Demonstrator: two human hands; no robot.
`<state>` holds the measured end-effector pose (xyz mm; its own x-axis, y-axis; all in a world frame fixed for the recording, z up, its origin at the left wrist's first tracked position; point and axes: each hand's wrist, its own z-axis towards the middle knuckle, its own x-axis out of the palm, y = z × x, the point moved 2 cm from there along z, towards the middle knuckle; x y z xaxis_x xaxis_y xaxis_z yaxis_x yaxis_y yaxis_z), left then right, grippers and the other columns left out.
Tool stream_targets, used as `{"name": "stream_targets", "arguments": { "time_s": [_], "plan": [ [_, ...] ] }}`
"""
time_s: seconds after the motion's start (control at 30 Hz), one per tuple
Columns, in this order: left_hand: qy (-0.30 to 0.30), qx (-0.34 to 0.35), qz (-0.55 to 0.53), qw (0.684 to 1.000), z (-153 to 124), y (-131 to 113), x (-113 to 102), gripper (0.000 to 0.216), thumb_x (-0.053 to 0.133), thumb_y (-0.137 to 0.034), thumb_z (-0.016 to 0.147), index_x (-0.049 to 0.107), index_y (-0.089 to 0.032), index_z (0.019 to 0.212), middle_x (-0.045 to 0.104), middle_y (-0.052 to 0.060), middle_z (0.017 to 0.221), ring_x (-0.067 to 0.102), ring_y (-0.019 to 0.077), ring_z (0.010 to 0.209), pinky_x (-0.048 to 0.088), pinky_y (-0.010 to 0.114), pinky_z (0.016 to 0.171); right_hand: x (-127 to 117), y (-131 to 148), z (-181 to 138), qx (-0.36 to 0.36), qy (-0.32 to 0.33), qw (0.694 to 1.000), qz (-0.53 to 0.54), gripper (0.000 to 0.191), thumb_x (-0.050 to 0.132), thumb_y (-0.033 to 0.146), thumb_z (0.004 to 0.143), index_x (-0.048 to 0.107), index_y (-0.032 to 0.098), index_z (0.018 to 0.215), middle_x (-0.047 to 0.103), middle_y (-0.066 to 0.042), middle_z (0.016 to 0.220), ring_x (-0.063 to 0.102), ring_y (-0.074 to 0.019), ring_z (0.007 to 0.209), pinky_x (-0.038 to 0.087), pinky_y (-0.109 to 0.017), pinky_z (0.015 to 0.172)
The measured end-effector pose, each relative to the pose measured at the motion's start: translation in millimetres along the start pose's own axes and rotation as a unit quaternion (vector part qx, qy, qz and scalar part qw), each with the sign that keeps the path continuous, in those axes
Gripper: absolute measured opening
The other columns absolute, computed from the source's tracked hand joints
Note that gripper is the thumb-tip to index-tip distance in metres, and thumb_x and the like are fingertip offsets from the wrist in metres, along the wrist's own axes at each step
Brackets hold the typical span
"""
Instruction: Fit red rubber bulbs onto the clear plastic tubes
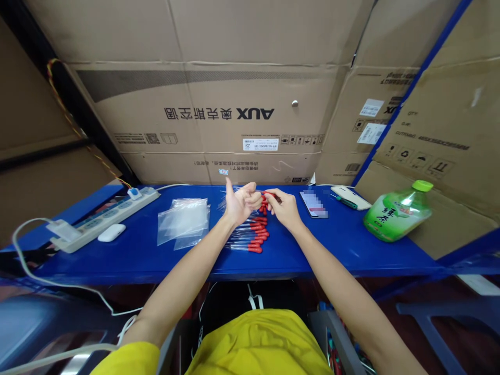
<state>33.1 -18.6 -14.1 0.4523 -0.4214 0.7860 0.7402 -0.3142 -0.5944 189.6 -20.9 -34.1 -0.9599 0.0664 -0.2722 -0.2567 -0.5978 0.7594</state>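
Note:
Several droppers with red bulbs and clear tubes lie in a row on the blue table, bulbs toward the right. Above the row, my right hand pinches the red bulb of one dropper between thumb and fingertips. My left hand is close beside it, thumb pointing up and the other fingers curled in; what they hold is hidden. More clear tubes show behind the left hand. Left of it lies a stack of clear plastic bags.
A power strip with plugs and a white case are on the left. To the right lie a phone, a green-handled screwdriver, a pale flat object and a tilted green bottle. Cardboard walls enclose the table.

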Motion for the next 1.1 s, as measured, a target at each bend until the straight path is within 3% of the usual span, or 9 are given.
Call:
{"name": "stream_targets", "arguments": {
  "time_s": [0.23,0.5,0.8,1.1],
  "plan": [
    [-0.013,-0.001,-0.028,1.000,2.6,-5.4,-6.4,0.058,0.025,-0.071,0.095,0.040,-0.020,0.071,0.020,-0.008,0.051,0.026,0.0097,0.040,0.027,0.022,0.043,5.3,-9.8,-0.2,0.031,0.067,0.995,0.074,0.043,0.049,0.058,0.097,0.063,0.020,0.113,0.067,-0.001,0.077,0.063,-0.0129,0.055,0.046,-0.022,0.044],
    [-0.038,-0.009,-0.057,0.998,4.5,-7.1,-7.3,0.054,0.030,-0.067,0.097,0.035,-0.021,0.068,0.016,-0.009,0.049,0.023,0.0093,0.037,0.024,0.023,0.042,0.9,-0.3,-1.9,-0.003,0.074,0.997,0.009,0.035,0.045,0.053,0.101,0.057,0.022,0.093,0.068,0.000,0.074,0.062,-0.0116,0.055,0.049,-0.024,0.059],
    [-0.062,0.000,-0.051,0.997,2.5,-3.5,-3.4,0.054,0.030,-0.066,0.096,0.032,-0.022,0.065,0.015,-0.009,0.048,0.019,0.0089,0.037,0.023,0.024,0.042,1.2,4.7,-2.7,-0.007,0.049,0.999,0.017,0.034,0.048,0.052,0.100,0.059,0.022,0.089,0.065,0.001,0.068,0.058,-0.0117,0.054,0.047,-0.024,0.058],
    [-0.046,0.031,-0.062,0.997,3.8,2.4,-3.1,0.054,0.023,-0.062,0.098,0.029,-0.022,0.062,0.012,-0.009,0.048,0.014,0.0080,0.037,0.018,0.024,0.041,3.7,-3.7,0.1,0.019,0.052,0.995,0.083,0.035,0.052,0.054,0.097,0.058,0.021,0.087,0.065,0.002,0.065,0.058,-0.0106,0.050,0.046,-0.022,0.052]
  ]
}}
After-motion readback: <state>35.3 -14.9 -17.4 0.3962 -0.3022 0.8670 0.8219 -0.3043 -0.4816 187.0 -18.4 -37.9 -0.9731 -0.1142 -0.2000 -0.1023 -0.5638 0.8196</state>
